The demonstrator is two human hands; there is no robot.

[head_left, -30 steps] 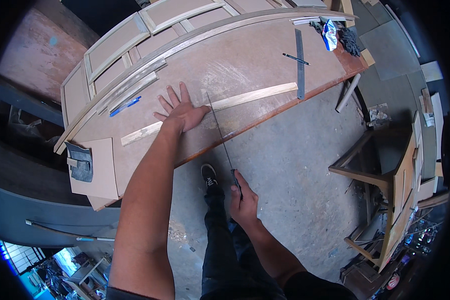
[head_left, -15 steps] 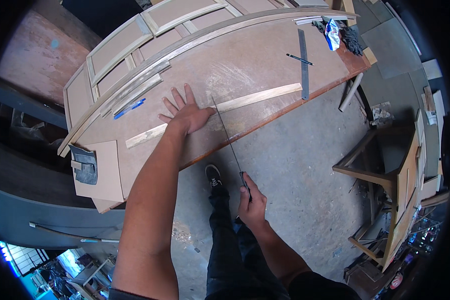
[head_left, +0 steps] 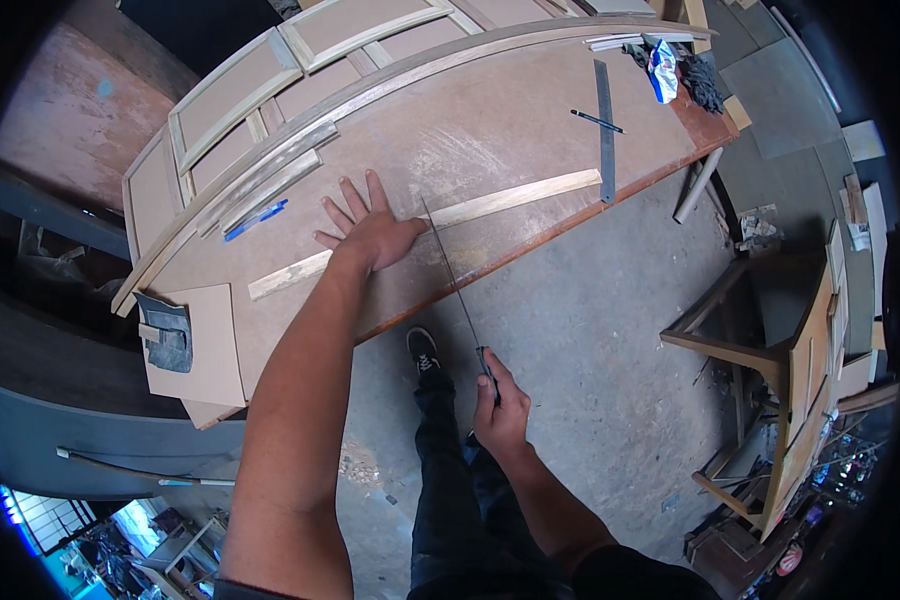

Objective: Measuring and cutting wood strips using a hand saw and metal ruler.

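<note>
A narrow light wood strip [head_left: 515,197] lies slantwise across the workbench [head_left: 530,120]. My left hand [head_left: 372,238] presses flat over it with fingers spread, its thumb close to the saw blade. In my right hand [head_left: 502,400] is the dark handle of a handsaw [head_left: 457,282], held beyond the bench's front edge. The thin blade runs up from there and crosses the strip just right of my left thumb. Whether the blade has cut into the wood is too fine to tell.
A metal ruler [head_left: 604,130] with a pencil [head_left: 598,121] across it lies at the strip's right end. Blue pens [head_left: 257,219] and short wood pieces [head_left: 275,190] lie left. Sandpaper [head_left: 166,335] rests on a board. A wooden frame [head_left: 740,345] stands right on the floor.
Hardly anything differs: the whole view has shifted slightly. Both hands, the saw and the strip keep nearly the same places relative to each other.
</note>
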